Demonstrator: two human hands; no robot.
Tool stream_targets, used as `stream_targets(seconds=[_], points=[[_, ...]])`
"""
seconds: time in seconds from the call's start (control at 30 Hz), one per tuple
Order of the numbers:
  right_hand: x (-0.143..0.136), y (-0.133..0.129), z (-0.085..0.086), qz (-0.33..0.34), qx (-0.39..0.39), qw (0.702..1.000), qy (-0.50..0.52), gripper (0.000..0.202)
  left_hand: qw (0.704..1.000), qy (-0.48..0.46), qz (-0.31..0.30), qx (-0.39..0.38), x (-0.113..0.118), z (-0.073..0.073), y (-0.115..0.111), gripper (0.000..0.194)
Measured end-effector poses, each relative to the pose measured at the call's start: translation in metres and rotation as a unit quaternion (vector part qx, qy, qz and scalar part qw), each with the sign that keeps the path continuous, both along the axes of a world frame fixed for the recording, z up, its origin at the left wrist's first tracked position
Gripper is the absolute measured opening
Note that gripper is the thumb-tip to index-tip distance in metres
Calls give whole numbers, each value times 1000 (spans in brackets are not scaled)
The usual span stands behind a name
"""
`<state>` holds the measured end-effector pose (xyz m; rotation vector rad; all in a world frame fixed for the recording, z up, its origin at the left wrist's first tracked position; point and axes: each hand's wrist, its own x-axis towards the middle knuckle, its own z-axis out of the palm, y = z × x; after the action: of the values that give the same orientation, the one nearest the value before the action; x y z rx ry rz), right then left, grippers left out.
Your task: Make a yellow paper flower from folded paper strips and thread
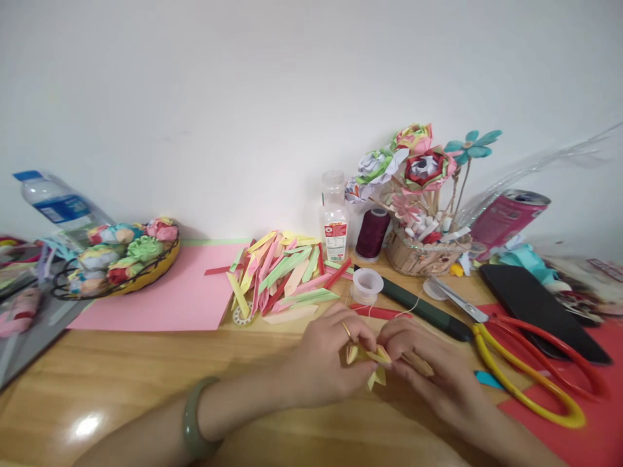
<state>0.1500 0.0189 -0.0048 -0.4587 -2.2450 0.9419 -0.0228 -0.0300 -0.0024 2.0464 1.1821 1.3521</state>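
Observation:
Between my two hands is a small piece of folded yellow paper [374, 376] with several pointed flaps. My left hand [331, 357], with a ring on one finger, pinches its left side. Closed fingers of my right hand [428, 357] grip its right side. The pair is held just above the wooden table. Thin thread runs near the fingertips, close to a small clear plastic cup [367, 287]. Behind my left hand lies a heap of coloured folded paper strips [287, 272].
Scissors with red and yellow handles [530, 370] and a black phone [540, 311] lie at right. A glass bottle [334, 224], purple thread spool [372, 235] and basket of paper flowers [428, 253] stand behind. Pink paper [195, 292] and a bowl of paper flowers [160, 272] are at left.

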Motion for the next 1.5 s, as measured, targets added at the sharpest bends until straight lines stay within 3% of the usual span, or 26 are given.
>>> stream_targets(seconds=[0.17,0.3,0.4,0.5,0.93,1.13,1.37,1.5], points=[[0,-2,2,-73,-139,988,-13,14,986,-62,-20,-151,-2,3,2,17],[-5,0,6,-54,-313,948,-35,22,926,-212,-25,-312,-2,0,4,20],[-6,3,3,-28,-401,915,-45,26,895,-268,-19,-357,-2,-4,6,20],[-5,5,0,-41,-427,903,-32,26,875,-287,-36,-388,-3,-5,9,18],[-5,6,2,-47,-419,906,-31,24,847,-322,-35,-423,0,2,10,24],[-6,5,1,-67,-389,918,-49,20,864,-287,-41,-411,-2,1,10,21],[-7,-3,2,-131,-197,968,-87,11,908,-251,-6,-336,2,-3,6,14],[-6,-6,4,-145,-88,980,-101,12,931,-224,9,-289,3,-2,3,9]])
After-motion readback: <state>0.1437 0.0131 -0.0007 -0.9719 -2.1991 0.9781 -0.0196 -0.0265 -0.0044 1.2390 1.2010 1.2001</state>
